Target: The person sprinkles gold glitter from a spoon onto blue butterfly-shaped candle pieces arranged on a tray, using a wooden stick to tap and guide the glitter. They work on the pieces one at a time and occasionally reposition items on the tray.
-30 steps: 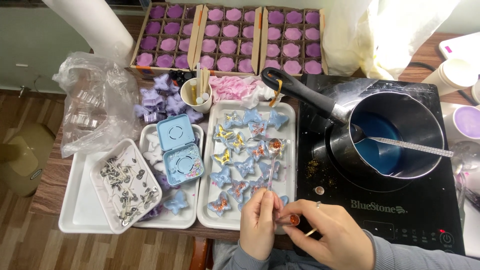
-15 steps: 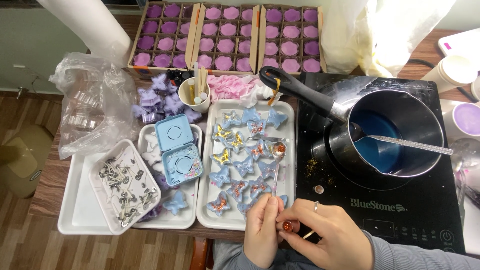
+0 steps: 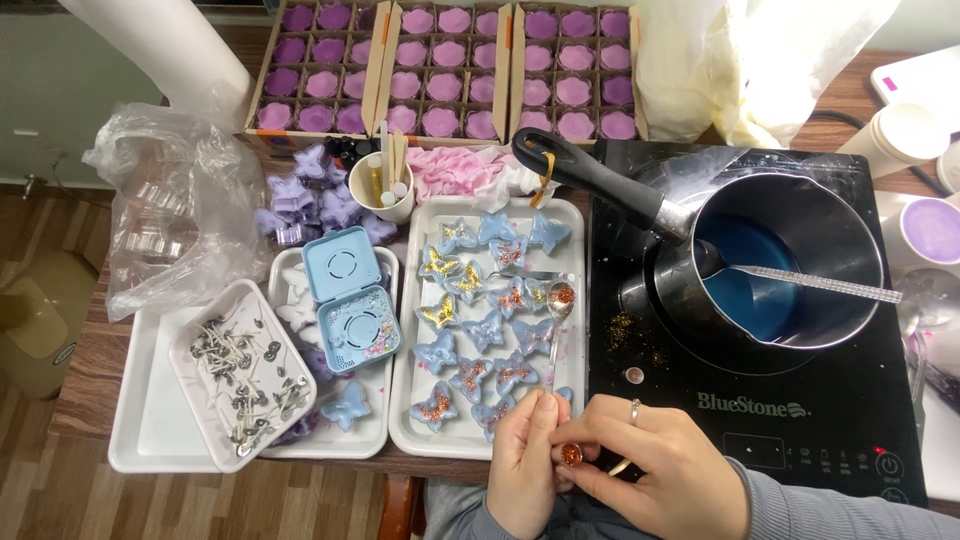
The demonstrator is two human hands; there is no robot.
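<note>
- Nearest the camera, at the table's front edge, the left hand (image 3: 528, 462) and the right hand (image 3: 655, 470) meet, fingertips together.
- The left hand's fingers are closed on the handle of a thin spoon (image 3: 556, 335). The spoon reaches away over the tray, its bowl loaded with orange-gold glitter.
- The right hand, a ring on one finger, pinches a small round glitter pot (image 3: 572, 455) between thumb and fingers, open side up, just beside the left fingertips.
- Judged from this, the sprinkling goes best with the spoon kept level and tapped lightly above one piece at a time, and with the pot held over the table so spills are caught.
- Just beyond the hands lies a white tray (image 3: 573, 218) of pale blue butterfly shapes (image 3: 487, 330), many already speckled with gold or orange glitter.
- To the left, a second white tray holds a light blue open case (image 3: 350, 297) and a dish of small metal wick tabs (image 3: 243, 375). These crowd the left side.
- To the right, touching the tray's edge, sits a black cooktop (image 3: 800, 430). Loose glitter is scattered on it, and it gives the only bare flat room near the hands.
- On the cooktop stands a saucepan (image 3: 790, 255) of blue liquid with a long utensil resting in it. Its black handle juts over the tray's far corner, an obstacle for any reach.
- Farthest away, cardboard boxes (image 3: 450, 65) hold rows of purple and pink flower shapes.
</note>
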